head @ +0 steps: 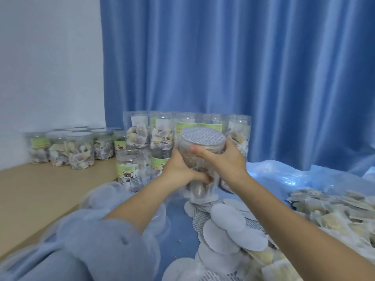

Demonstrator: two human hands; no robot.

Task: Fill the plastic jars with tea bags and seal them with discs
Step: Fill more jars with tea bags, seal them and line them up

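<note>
Holding jar [199,159], centre frame, aloft: left hand [178,169] grasps its lower body, right hand [225,159] its shoulder. Disc [203,135] lies on the mouth; tilting risks it sliding off.

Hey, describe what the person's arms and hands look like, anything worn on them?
Both hands, left hand and right hand, are bare: no gloves, rings or watch visible. The left arm has a light blue sleeve pushed up above the forearm. The right forearm is uncovered as far as the frame shows.
</note>
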